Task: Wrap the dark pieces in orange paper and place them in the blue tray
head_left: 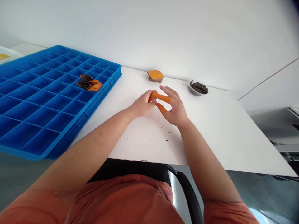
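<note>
Your right hand (177, 109) is spread, gripping nothing; 2 orange finger cots (163, 98) sit on its index finger and thumb. Your left hand (143, 105) curls at the index cot's tip; grip unclear. Best kept: finger straight, tension even, cots off the dark crumbs (170, 132) nearer you.

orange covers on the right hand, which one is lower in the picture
The thumb cover on the right hand; the finger cover sits above it, looks longer and points toward the left hand.
</note>
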The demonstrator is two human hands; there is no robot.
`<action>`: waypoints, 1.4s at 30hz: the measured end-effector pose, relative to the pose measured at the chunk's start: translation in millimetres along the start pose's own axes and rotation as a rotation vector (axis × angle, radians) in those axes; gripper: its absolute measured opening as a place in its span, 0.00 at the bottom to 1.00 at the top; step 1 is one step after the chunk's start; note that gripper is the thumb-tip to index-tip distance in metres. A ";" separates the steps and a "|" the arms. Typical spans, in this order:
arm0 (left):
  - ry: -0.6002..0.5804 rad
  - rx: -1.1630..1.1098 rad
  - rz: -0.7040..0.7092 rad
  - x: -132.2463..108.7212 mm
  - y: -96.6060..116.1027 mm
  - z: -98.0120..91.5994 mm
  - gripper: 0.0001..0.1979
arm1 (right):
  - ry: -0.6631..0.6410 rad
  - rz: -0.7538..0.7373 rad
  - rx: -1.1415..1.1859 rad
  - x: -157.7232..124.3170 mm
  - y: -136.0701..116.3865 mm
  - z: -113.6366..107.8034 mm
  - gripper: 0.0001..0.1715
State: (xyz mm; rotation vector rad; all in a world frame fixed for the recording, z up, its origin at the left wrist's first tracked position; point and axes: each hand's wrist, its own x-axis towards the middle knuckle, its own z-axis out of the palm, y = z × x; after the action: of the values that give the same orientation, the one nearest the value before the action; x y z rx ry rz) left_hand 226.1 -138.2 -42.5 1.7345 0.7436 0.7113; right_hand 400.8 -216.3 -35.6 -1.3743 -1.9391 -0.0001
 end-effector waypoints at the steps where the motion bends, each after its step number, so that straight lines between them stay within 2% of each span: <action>1: 0.000 -0.016 -0.001 0.4 -0.9 -0.1 0.05 | -0.003 0.000 0.003 -0.4 -0.4 0.7 0.26; 17: 0.024 -0.214 -0.136 3.0 1.9 -3.3 0.15 | -0.044 0.030 0.024 -2.0 -3.0 5.5 0.29; 24: 0.016 -0.293 -0.137 1.3 10.6 -3.4 0.17 | -0.021 0.011 0.043 -1.4 -5.4 8.1 0.29; 29: -0.014 -0.249 -0.114 1.9 3.4 -2.5 0.19 | -0.026 0.011 0.031 -1.2 -6.7 7.7 0.29; 33: -0.025 -0.254 -0.122 2.3 1.9 -3.9 0.19 | -0.032 0.024 0.043 -1.7 -5.5 7.1 0.29; 42: -0.005 -0.276 -0.139 0.5 15.8 -9.4 0.16 | -0.045 0.031 0.065 -2.8 -5.5 7.6 0.32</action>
State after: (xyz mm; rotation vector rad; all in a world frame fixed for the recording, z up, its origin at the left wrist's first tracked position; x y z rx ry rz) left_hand 221.4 -136.0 -24.8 1.4203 0.7182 0.6798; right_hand 392.5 -217.8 -40.5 -1.3715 -1.9374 0.1087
